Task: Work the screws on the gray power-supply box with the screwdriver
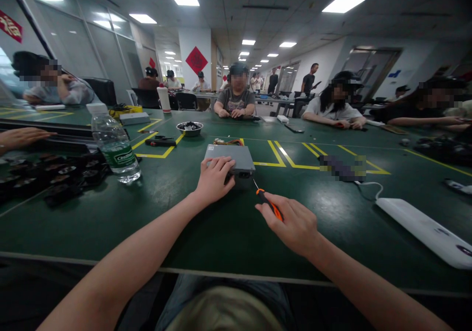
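Note:
A grey metal computer power supply (236,156) lies on the green table in front of me, its socket side facing me and its coloured cables (226,142) bunched behind it. My left hand (217,177) grips its left part, fingers laid over the top and the thumb side at the near face. In my right hand (293,223) is a screwdriver (271,205) with an orange and black handle, the fingers wrapped round it. The blade points up and left, its tip close to the near right corner of the power supply; whether it touches, I cannot tell.
A water bottle (116,146) stands at left beside a heap of black parts (62,173). Farther back are black pliers (160,141) and a metal bowl (189,128) of small parts. At right lies a white power bank (424,227) with a cable. Other people sit around the table.

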Demonstrator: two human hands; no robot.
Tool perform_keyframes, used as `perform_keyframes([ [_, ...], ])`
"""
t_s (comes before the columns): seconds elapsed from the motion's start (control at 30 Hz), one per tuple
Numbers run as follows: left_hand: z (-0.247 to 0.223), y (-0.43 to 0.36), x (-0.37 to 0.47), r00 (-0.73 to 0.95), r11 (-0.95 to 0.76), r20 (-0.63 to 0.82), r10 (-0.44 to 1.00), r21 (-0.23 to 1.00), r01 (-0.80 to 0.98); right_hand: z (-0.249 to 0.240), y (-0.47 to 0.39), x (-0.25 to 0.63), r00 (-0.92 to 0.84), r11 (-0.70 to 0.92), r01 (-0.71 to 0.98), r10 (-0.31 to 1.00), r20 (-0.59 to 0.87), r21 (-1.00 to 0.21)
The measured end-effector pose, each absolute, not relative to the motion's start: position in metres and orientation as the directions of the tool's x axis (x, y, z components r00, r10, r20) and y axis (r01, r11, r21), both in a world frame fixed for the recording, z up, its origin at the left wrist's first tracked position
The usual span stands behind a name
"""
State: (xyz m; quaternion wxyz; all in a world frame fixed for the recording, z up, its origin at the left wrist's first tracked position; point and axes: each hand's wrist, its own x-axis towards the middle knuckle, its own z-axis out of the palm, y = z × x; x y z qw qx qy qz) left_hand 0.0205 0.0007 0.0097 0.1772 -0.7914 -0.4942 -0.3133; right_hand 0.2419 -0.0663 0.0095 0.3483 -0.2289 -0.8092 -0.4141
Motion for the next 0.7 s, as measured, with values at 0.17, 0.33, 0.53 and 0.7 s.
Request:
perform_keyframes([
  [0.17, 0.011, -0.001, 0.021, 0.313, -0.448, 0.669, 0.674, 0.033, 0.893, 0.008, -0.067, 0.239, -0.709, 0.626, 0.589, 0.097, 0.698, 0.511],
  [0.33, 0.011, -0.001, 0.022, 0.297, -0.438, 0.678, 0.672, 0.040, 0.898, 0.012, -0.069, 0.238, -0.702, 0.578, 0.604, 0.060, 0.710, 0.549],
  [0.53, 0.009, 0.001, 0.024, 0.272, -0.423, 0.692, 0.669, 0.053, 0.905, 0.010, -0.077, 0.225, -0.754, 0.599, 0.560, 0.084, 0.651, 0.572],
  [0.7, 0.009, 0.001, 0.025, 0.257, -0.419, 0.697, 0.670, 0.068, 0.906, 0.007, -0.078, 0.222, -0.774, 0.572, 0.557, 0.095, 0.627, 0.602],
])
